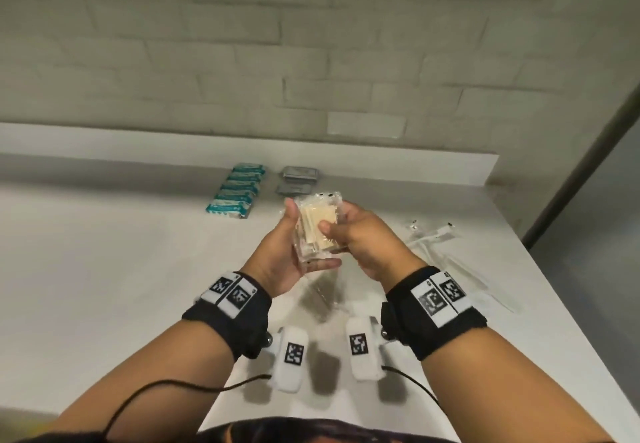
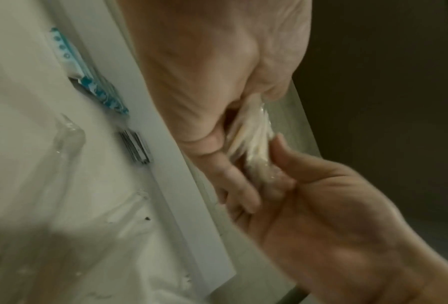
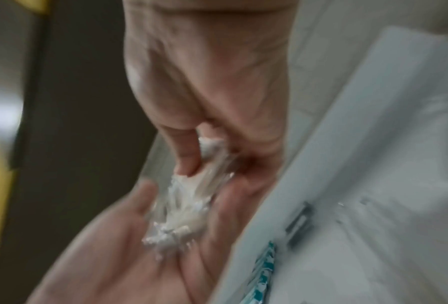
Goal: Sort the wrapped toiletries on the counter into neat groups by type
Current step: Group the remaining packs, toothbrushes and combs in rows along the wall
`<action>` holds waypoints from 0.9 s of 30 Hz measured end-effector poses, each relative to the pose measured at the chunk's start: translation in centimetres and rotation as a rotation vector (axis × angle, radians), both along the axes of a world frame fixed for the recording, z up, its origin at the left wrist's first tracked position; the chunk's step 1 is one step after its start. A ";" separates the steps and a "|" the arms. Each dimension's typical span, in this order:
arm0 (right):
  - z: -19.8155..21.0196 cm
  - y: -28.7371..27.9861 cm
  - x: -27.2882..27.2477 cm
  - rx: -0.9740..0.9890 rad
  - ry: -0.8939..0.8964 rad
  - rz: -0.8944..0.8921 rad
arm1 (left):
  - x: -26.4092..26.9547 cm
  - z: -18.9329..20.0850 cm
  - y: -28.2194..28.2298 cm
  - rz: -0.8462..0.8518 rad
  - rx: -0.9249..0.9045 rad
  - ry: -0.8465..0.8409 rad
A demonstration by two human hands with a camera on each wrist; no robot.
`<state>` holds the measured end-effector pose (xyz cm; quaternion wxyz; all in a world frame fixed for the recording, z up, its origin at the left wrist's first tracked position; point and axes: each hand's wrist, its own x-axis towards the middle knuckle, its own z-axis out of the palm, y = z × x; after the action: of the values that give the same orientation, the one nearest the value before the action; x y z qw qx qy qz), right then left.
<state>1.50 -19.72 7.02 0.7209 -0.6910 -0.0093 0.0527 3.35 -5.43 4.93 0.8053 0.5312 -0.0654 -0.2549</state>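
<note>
Above the middle of the white counter [image 1: 138, 252], both hands hold a small stack of clear-wrapped cotton swab packets [image 1: 317, 226]. My left hand [image 1: 292, 234] cradles the stack from the left, thumb on its top edge and fingers under it. From the right, my right hand [image 1: 346, 233] pinches it, thumb on the front. In the left wrist view the packets [image 2: 254, 139] sit between both hands, as do the packets [image 3: 189, 197] in the blurred right wrist view. A row of teal packets [image 1: 235, 189] and stacked grey packets [image 1: 298, 179] lie at the back.
Loose clear-wrapped items [image 1: 433, 234] and a long clear wrapper [image 1: 485, 286] lie on the right part of the counter, near its right edge. A low white ledge [image 1: 346, 162] and a brick wall run behind the counter. The teal packets [image 2: 87, 82] and grey packets [image 2: 137, 148] sit against that ledge.
</note>
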 end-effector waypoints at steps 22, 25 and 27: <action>-0.4 8.8 1.2 -0.714 -0.639 -0.146 | 2.1 0.8 12.7 0.053 0.089 0.016; 0.3 9.9 1.4 -0.520 -0.395 -0.117 | 2.7 0.4 14.1 0.107 0.162 -0.144; 0.8 10.5 1.9 -0.412 -0.241 -0.159 | 3.1 0.1 14.9 0.131 0.236 -0.239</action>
<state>3.41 -9.25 7.79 0.5602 -0.8233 -0.0301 -0.0862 6.43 9.43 4.99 0.7388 0.6515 -0.0956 -0.1430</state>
